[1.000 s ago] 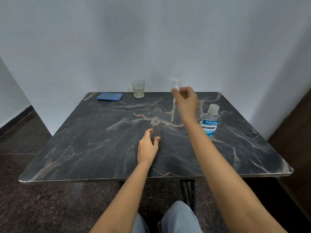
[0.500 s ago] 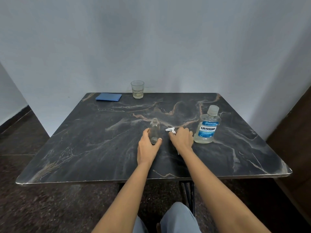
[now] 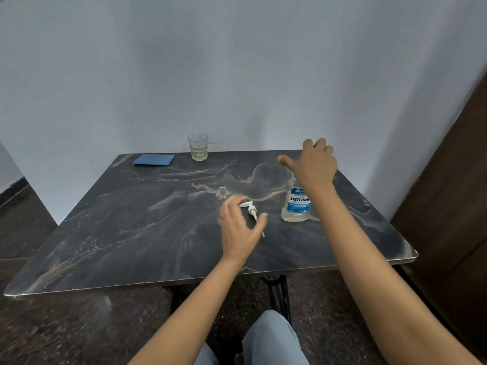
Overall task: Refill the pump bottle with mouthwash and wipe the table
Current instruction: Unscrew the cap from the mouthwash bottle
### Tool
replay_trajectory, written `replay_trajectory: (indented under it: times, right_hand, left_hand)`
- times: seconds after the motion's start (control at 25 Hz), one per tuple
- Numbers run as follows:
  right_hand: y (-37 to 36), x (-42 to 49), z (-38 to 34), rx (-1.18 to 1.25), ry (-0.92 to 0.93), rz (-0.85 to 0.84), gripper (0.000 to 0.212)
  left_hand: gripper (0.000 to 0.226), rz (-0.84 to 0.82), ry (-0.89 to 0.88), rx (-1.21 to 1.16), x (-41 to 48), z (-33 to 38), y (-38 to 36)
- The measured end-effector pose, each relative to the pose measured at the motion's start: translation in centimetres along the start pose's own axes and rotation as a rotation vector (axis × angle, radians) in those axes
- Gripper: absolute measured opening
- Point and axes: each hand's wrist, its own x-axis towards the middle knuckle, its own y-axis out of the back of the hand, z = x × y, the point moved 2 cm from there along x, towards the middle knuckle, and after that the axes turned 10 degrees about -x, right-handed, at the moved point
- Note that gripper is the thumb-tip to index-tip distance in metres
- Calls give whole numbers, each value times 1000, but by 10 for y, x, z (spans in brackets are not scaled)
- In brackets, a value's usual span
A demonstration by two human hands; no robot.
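While the pump head (image 3: 252, 209) lies on the counter (image 3: 131, 233), the mouthwash bottle (image 3: 295, 206) is seen at 6 o'clock beneath the released right grip (image 3: 315, 164), the left grip (image 3: 241, 230) spread empty.

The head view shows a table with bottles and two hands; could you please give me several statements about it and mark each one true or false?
1. The pump head lies on the table, out of the small bottle. True.
2. The right hand holds the pump head. False: it hangs open above the mouthwash bottle, holding nothing.
3. The blue cloth lies at the far left of the table. True.
4. The glass lies tipped over. False: it stands upright by the wall.
5. The left hand has a closed grip on the small bottle. False: its fingers are spread open beside it.
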Motion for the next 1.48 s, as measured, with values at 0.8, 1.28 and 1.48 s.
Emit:
replay_trajectory:
  times: [0.8,1.28,1.48]
  right_hand:
    - [-41,14,12,-296,169,-127,63]
    - [-39,36,33,-173,877,15,61]
    - [-27,20,23,-430,420,-83,78]
  left_hand:
    - [45,-417,652,-239,37,-13,-136]
    - [35,-525,529,-242,41,-18,-131]
    - [47,-444,560,-138,34,-13,-134]
